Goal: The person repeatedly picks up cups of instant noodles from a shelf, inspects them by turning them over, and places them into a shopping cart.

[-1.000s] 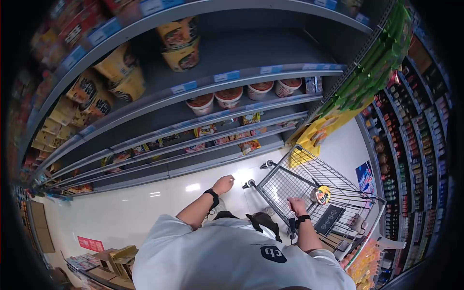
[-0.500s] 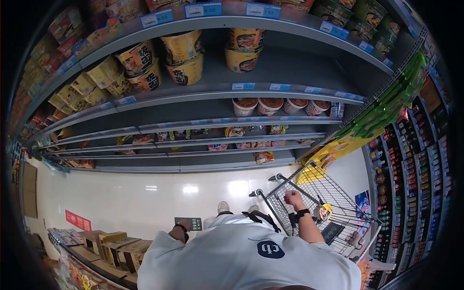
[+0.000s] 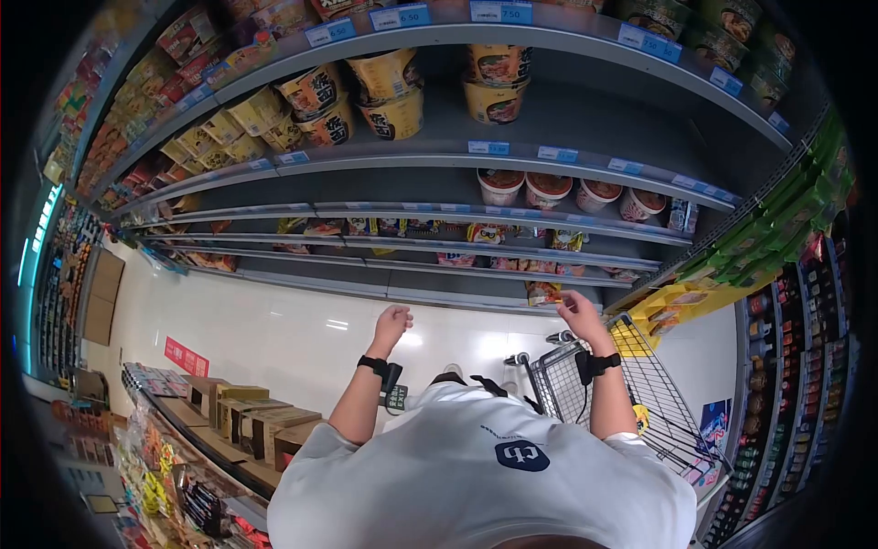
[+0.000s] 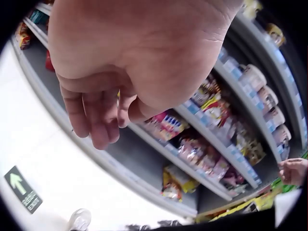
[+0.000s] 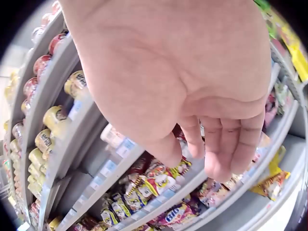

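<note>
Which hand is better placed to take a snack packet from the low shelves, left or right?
Probably the right hand: it reaches up close to the snack packets on the low shelf, empty, fingers loosely curled. The left hand hangs further back over the floor.

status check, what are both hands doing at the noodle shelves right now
Left hand raised, loosely curled, empty. Right hand empty, reaching toward snack packets on low shelf. Cart at right side, nothing blocking.

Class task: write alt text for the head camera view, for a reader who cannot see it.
A person in a white T-shirt raises both empty hands toward supermarket shelves of instant noodles: left hand loosely curled, right hand near packets on a low shelf. A wire trolley stands at their right.
</note>
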